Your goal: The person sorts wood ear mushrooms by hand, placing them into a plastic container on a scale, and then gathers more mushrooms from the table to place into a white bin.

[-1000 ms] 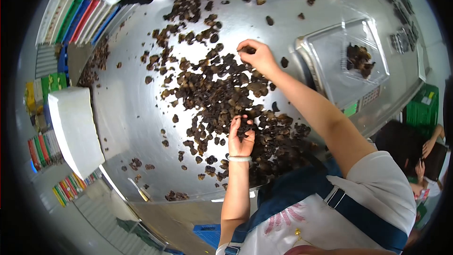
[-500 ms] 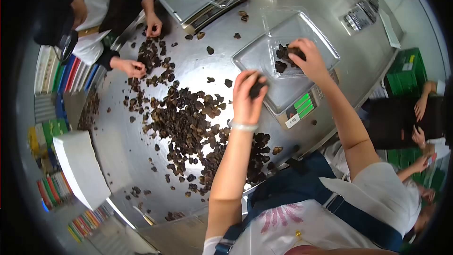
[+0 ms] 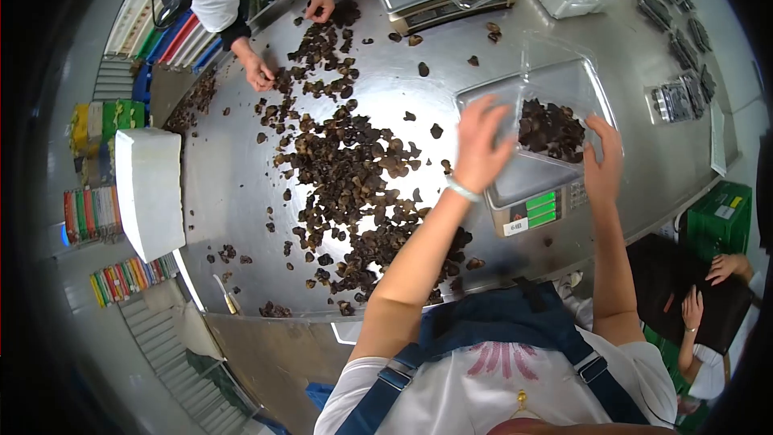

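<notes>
Steel desk (image 3: 229,217), bright with glare; loose dark pieces (image 3: 342,165) heaped across its middle, a white block (image 3: 149,193) at the far left side. Across the desk, a co-worker's two hands, one (image 3: 320,3) and the other (image 3: 258,72), at the heap's far end.

Scale (image 3: 515,221) right of the heap, display lit green, metal tray (image 3: 507,181) on top. On the tray: clear container (image 3: 555,159), dark portion (image 3: 551,129) inside, transparent plastic rising behind it.

Key relation: container sits between the two hands, well apart from the main heap. Left hand (image 3: 481,145) on the heap side, over the tray's left part, just beside the container. Grip wide, fingers spread and blurred by motion; no piece visible in it. Right hand (image 3: 604,163) at the opposite side, fingers bent inward by the container's right edge; the nearer of the two, by my reading. Whether that grip pinches the wall or only rests beside it, cannot tell. Container's long axis unclear through the plastic and glare; the portion spreads on a slant, far left to near right.
</notes>
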Available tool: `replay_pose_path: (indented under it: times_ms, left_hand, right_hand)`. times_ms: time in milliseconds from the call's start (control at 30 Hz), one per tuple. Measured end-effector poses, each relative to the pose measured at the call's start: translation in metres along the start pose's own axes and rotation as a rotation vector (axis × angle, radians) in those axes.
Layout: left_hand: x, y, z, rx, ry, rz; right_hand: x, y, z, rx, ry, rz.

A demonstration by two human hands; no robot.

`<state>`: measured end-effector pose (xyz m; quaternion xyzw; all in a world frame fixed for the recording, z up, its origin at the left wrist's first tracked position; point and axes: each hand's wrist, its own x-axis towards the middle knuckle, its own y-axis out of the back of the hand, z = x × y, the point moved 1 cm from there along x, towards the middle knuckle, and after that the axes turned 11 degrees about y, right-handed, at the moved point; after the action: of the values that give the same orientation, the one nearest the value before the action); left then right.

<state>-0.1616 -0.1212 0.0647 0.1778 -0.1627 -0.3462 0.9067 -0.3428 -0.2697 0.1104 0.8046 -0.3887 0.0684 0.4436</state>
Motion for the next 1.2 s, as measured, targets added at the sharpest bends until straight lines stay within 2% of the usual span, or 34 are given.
replay_pose_path:
  times_ms: [67, 100, 133, 200, 233, 267, 333, 400, 467, 500, 533, 600, 667, 767, 933, 1000, 1067, 1100, 1167, 1200]
  left_hand:
    - [-0.005, 0.041, -0.075, 0.068, 0.116, 0.188]
    - [-0.008, 0.071, -0.106, 0.296, 0.204, 0.239]
    - [-0.009, 0.098, -0.130, 0.524, 0.294, 0.288]
    - [-0.011, 0.133, -0.162, 0.782, 0.440, 0.365]
    - [-0.013, 0.143, -0.180, 0.844, 0.512, 0.318]
    - [-0.011, 0.152, -0.182, 0.825, 0.469, 0.255]
    - [-0.012, 0.154, -0.199, 0.810, 0.419, -0.006]
    - [-0.027, 0.147, -0.190, 0.760, 0.252, -0.078]
    - [-0.049, 0.153, -0.174, 0.419, 0.193, 0.099]
    - [-0.060, 0.158, -0.166, 0.229, 0.263, 0.194]
    - [-0.073, 0.166, -0.164, -0.023, 0.431, 0.225]
    - [-0.103, 0.194, -0.160, -0.885, 0.920, 0.253]
    - [-0.141, 0.223, -0.171, -1.471, 0.787, 0.287]
    - [-0.180, 0.257, -0.173, -1.683, 0.705, 0.446]
    - [-0.242, 0.302, -0.187, -1.397, 0.703, 0.637]
    - [-0.265, 0.320, -0.188, -1.132, 0.923, 0.815]
    - [-0.277, 0.337, -0.187, -0.647, 1.128, 0.973]
    - [-0.286, 0.344, -0.197, -0.367, 1.082, 0.951]
    - [-0.292, 0.352, -0.209, 0.086, 0.977, 0.857]
    - [-0.290, 0.354, -0.211, 0.100, 0.998, 0.768]
  right_hand:
    - [0.005, -0.009, -0.031, 0.082, 0.043, 0.009]
    - [0.007, -0.021, -0.050, 0.165, 0.045, -0.022]
    - [0.006, -0.039, -0.061, 0.178, 0.156, -0.077]
    - [0.004, -0.080, -0.090, 0.251, 0.312, -0.214]
    - [0.000, -0.106, -0.105, 0.317, 0.303, -0.279]
    - [-0.002, -0.131, -0.117, 0.377, 0.312, -0.336]
    - [-0.004, -0.171, -0.139, 0.495, 0.328, -0.462]
    - [0.000, -0.195, -0.155, 0.511, 0.347, -0.511]
    - [0.002, -0.216, -0.163, 0.526, 0.345, -0.541]
    - [0.003, -0.226, -0.163, 0.551, 0.303, -0.541]
    - [0.002, -0.236, -0.162, 0.574, 0.257, -0.540]
    - [0.002, -0.256, -0.160, 0.606, 0.012, -0.612]
    - [0.000, -0.283, -0.165, 0.549, 0.060, -0.647]
    - [0.009, -0.331, -0.203, 0.512, 0.349, -0.705]
    - [0.022, -0.441, -0.272, 0.445, 0.844, -0.626]
    - [0.024, -0.473, -0.293, 0.315, 1.045, -0.512]
    - [0.024, -0.514, -0.282, 0.070, 1.185, -0.694]
    - [0.030, -0.517, -0.283, -0.043, 1.171, -0.706]
    - [0.041, -0.511, -0.287, 0.241, 0.801, -0.666]
    - [0.043, -0.505, -0.288, 0.382, 0.580, -0.628]
